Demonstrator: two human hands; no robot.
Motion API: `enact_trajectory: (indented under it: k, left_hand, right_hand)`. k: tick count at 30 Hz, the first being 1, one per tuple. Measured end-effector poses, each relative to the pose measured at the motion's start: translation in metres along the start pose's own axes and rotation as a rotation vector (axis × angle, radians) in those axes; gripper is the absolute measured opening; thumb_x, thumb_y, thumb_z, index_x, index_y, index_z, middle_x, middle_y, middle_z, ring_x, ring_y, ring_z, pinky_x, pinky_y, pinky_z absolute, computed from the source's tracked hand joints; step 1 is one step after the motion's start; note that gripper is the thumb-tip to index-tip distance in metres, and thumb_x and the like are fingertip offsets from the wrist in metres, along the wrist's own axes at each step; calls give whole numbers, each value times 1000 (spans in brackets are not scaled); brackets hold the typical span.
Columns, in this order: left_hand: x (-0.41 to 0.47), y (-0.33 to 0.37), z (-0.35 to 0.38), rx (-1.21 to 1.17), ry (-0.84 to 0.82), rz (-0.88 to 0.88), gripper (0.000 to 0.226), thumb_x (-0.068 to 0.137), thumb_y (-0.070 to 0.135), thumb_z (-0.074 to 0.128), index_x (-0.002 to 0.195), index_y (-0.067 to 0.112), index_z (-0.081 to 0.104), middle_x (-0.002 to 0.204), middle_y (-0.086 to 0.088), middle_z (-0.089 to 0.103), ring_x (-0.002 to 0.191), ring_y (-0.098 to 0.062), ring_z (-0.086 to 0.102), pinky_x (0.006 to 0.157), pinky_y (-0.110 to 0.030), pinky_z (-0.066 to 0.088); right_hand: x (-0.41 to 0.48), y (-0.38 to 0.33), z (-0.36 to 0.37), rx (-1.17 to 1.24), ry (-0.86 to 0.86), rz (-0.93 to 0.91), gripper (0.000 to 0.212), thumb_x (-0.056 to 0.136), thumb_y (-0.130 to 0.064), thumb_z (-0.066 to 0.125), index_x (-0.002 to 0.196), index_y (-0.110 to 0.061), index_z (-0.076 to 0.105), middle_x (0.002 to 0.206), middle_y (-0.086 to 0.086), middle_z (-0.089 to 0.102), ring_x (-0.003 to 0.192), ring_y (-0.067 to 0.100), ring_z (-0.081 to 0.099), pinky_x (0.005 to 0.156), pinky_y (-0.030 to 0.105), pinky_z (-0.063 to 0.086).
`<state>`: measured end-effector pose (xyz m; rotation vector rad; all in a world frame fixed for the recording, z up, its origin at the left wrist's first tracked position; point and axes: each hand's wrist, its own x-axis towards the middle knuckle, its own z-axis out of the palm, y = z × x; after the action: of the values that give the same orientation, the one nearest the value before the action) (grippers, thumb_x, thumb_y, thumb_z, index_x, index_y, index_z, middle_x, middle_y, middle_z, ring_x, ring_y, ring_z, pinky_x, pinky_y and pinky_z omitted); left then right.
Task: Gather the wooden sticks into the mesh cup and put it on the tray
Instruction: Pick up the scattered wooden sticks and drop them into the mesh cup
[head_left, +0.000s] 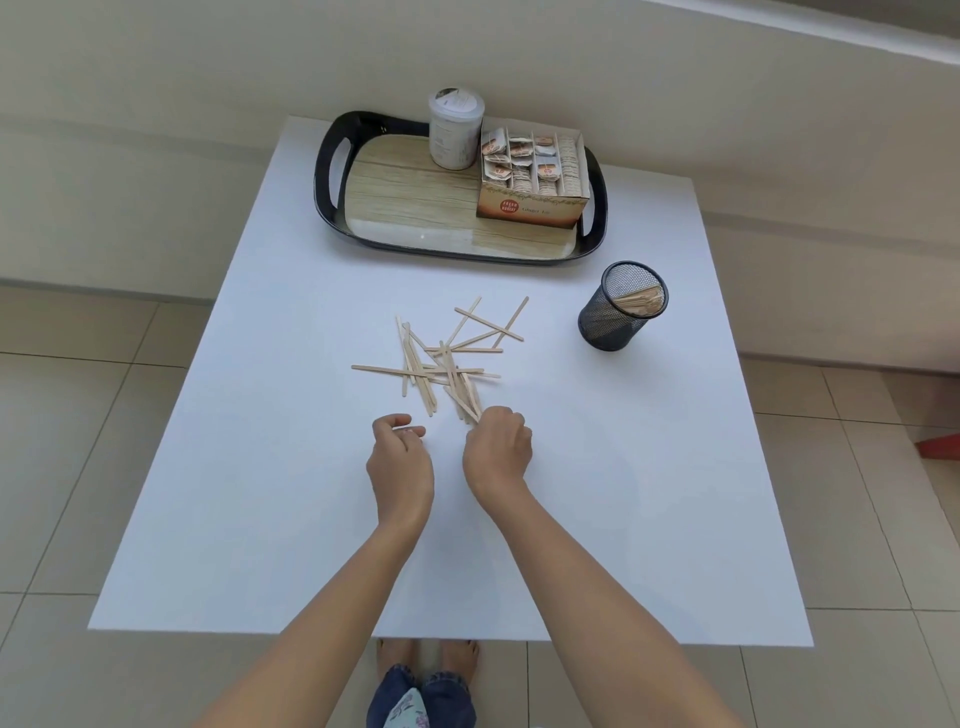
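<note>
Several wooden sticks (441, 364) lie scattered and crossed in a loose pile at the middle of the white table (260, 467). My right hand (496, 447) is at the pile's near end, its fingers curled over the ends of a few sticks. Just left of it, my left hand (400, 460) hovers over the table with loosely curled fingers and nothing visible in them. The black mesh cup (613, 322) stands upright to the right of the pile, holding a bunch of sticks. The black-rimmed tray (330, 176) with a wood-pattern floor sits at the table's far edge.
On the tray stand a white cylindrical tin (454, 130) and an open box of tea sachets (530, 202), filling its right half. The tray's left half shows bare wood pattern. Tiled floor surrounds the table, and my feet show below its near edge.
</note>
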<state>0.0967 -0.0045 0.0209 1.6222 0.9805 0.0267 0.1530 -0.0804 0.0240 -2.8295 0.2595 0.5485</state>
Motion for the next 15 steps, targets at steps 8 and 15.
enact_trajectory:
  k: [8, 15]
  left_hand:
    - [-1, 12, 2, -60, -69, 19, 24, 99, 14, 32, 111, 18, 53, 109, 0, 66, 104, -18, 61, 90, -35, 49]
    - [-9, 24, 14, -87, -192, 39, 23, 100, 15, 34, 104, 19, 56, 103, 5, 66, 95, -12, 61, 91, -35, 49]
  right_hand:
    - [5, 10, -12, 332, -74, 140, 27, 93, 10, 35, 117, -1, 40, 116, 17, 55, 99, 31, 55, 72, 35, 42]
    - [4, 36, -12, 432, -47, 78, 27, 89, 11, 36, 113, 2, 43, 110, 17, 54, 86, 25, 47, 69, 33, 40]
